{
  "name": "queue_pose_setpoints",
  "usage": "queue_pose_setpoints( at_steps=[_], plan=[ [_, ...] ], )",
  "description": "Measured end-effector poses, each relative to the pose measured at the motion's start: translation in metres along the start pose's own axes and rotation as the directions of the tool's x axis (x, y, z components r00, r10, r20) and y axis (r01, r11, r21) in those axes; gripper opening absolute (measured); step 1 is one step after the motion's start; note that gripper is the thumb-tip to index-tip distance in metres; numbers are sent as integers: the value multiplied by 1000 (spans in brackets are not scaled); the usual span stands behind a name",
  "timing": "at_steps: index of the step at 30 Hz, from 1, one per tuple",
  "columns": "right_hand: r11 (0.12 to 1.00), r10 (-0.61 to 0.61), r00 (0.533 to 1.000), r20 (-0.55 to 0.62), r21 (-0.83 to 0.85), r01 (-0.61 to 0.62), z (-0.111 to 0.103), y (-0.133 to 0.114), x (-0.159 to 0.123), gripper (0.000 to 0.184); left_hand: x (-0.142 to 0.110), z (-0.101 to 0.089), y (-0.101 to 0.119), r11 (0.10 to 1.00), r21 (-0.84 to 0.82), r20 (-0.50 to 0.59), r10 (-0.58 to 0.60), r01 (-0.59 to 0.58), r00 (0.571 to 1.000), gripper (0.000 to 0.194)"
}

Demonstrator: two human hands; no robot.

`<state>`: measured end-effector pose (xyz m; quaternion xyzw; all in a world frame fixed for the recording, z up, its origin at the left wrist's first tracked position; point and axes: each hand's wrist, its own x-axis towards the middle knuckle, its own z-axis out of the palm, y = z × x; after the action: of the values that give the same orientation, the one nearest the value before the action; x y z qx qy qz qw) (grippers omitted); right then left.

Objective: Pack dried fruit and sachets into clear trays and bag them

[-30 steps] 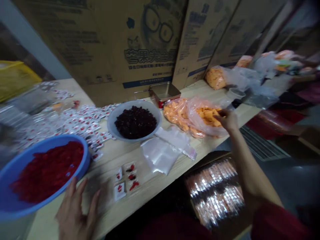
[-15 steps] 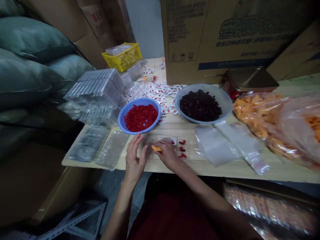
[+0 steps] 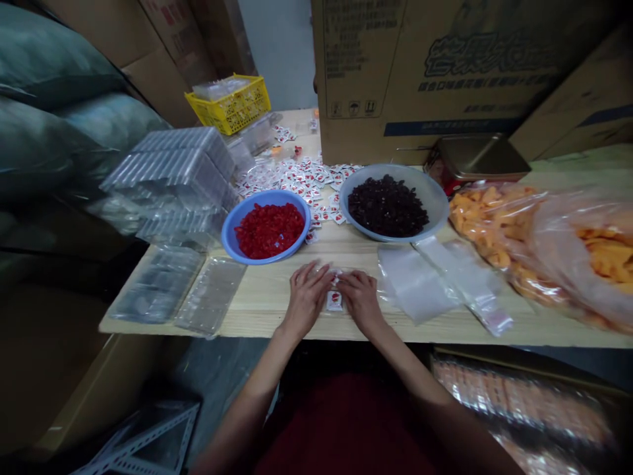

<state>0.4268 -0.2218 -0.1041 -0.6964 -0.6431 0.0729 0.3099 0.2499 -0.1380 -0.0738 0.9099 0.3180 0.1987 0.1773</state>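
Note:
Both my hands meet over a small clear plastic box at the front of the table. My left hand [image 3: 311,293] lies across the box's left part, its fingers bent toward the middle. From the other side, my right hand [image 3: 362,297] grips the right part with curled fingers. Between them shows a white packet with a red print [image 3: 335,301], and part of another is visible by the fingertips. My hands hide most of the box and what it contains.
Behind stand a blue bowl of red pieces [image 3: 225,232] and a pale bowl of dark pieces [image 3: 448,204]. Loose packets [image 3: 297,175] lie beyond. Stacked clear boxes [image 3: 173,165] are left; clear sleeves [image 3: 415,284] and bagged orange pieces [image 3: 499,218] are right. A yellow basket [image 3: 237,112] stands behind.
The orange piece that my right hand held is out of sight. My left hand has moved right onto the box, and my right hand has moved to its right side. The view has shifted slightly.

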Motion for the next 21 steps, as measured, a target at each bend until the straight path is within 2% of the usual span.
queue_pose_setpoints(
  at_steps=[4, 7, 10, 12, 13, 15, 17, 18, 20, 21],
  plan=[
    [999, 13, 1000, 0, 38, -13, 6, -4, 0, 19, 14, 14, 1, 994, 58, 67, 83, -87, 994, 40],
    [997, 62, 997, -51, 56, -60, -4, -11, -4, 22, 14, 20, -2, 994, 58, 46, 90, -92, 995, 38],
    [995, 93, 983, -156, 57, -85, -39, -11, -11, 20, 17, 22, -3, 990, 82, -21, 116, -114, 993, 34],
    [993, 120, 950, -288, 43, -113, -79, 5, -15, 20, 21, 22, -2, 986, 100, -54, 136, -130, 989, 34],
    [990, 137, 918, -373, 27, -137, -105, 20, -19, 21, 23, 20, -1, 986, 102, -72, 143, -135, 987, 35],
    [972, 185, 814, -551, -17, -233, -165, 63, -31, 24, 24, 12, 1, 986, 82, -95, 152, -144, 984, 40],
    [892, 254, 645, -720, -83, -444, -230, 120, -47, 23, 20, 2, -1, 990, 67, -106, 128, -122, 986, 45],
    [806, 316, 569, -759, -102, -584, -260, 151, -54, 25, 18, -3, -5, 992, 67, -103, 110, -103, 989, 47],
    [528, 535, 418, -734, -96, -844, -309, 211, -65, 29, 11, -9, -17, 994, 75, -75, 81, -76, 994, 47],
    [466, 581, 378, -721, -85, -881, -326, 237, -68, 29, 8, -10, -26, 995, 70, -65, 81, -77, 995, 46]
  ],
)
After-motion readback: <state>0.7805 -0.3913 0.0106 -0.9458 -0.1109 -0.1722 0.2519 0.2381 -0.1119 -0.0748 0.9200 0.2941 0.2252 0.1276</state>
